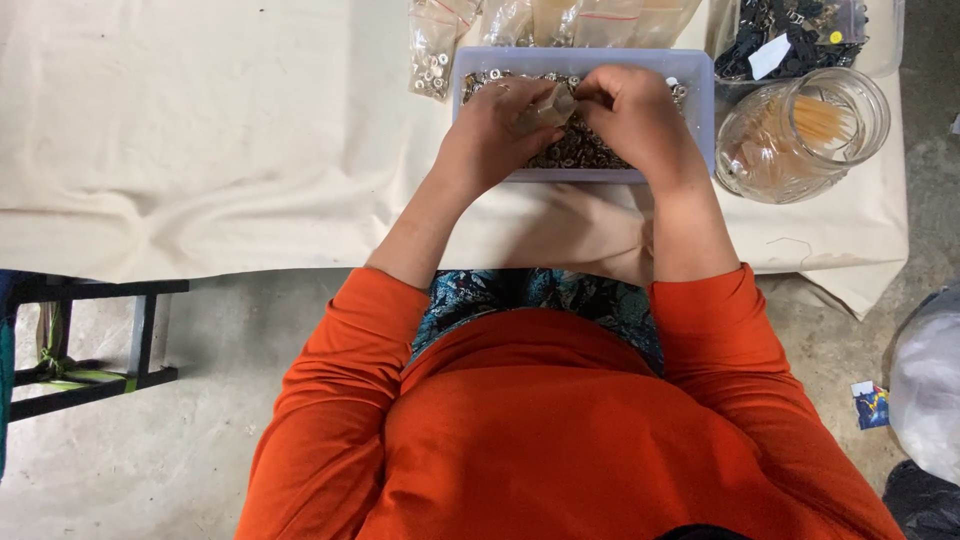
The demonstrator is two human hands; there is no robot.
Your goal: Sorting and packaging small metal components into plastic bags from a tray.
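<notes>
While both hands meet over the pale plastic tray (700,70) of small metal fittings (580,150), the item worked on is a small clear bag (548,108) held between them, directly above the tray's middle. Left hand (497,125): fingers curled, pinching the bag's left edge, thumb toward the centre. Bag: long axis appears to run roughly up-left to down-right, though it is partly hidden by fingers. Right hand (630,110): closed in a pinch at the bag's upper right corner, knuckles up. Both hands touch the bag; neither is nearer. Right of the tray, just beside it on the cloth-covered counter (200,150), a glass jar (800,135) lies tilted.
</notes>
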